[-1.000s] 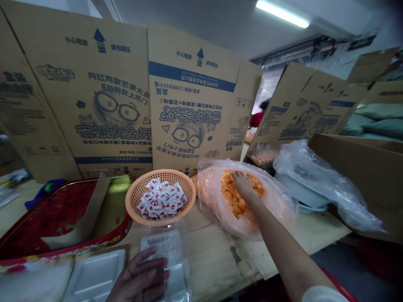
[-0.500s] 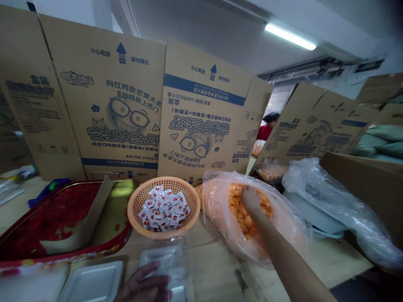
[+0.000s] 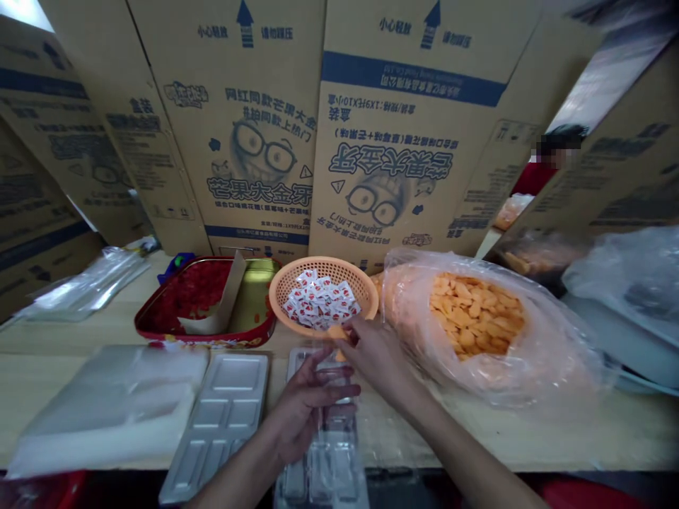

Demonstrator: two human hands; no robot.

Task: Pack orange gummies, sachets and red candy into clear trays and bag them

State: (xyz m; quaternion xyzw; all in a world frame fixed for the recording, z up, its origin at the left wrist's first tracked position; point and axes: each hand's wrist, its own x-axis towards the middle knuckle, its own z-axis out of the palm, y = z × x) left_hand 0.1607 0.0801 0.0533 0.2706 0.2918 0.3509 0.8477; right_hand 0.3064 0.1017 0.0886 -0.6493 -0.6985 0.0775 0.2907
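My left hand (image 3: pixel 305 406) grips the top of a clear plastic-wrapped tray (image 3: pixel 326 445) lying on the wooden table, fingers curled round its bag. My right hand (image 3: pixel 374 353) is closed, pinching orange dried fruit pieces (image 3: pixel 338 331) just above that tray's open end, in front of the orange basket (image 3: pixel 361 283) of small red-and-white sachets (image 3: pixel 320 302). To the right lies a big clear bag (image 3: pixel 535 367) full of orange dried fruit (image 3: pixel 477 314).
A red tin (image 3: pixel 204 332) with red flakes and a cardboard scoop sits left of the basket. White compartment trays (image 3: pixel 225 406) and stacked clear bags (image 3: pixel 106 406) lie at front left. Printed cardboard boxes (image 3: pixel 403 141) wall the back. A person in red (image 3: pixel 535 177) is beyond them.
My right hand left the big bag of dried fruit and came left and down to the tray, carrying orange pieces. The view tilted downward. My left hand stayed on the tray.
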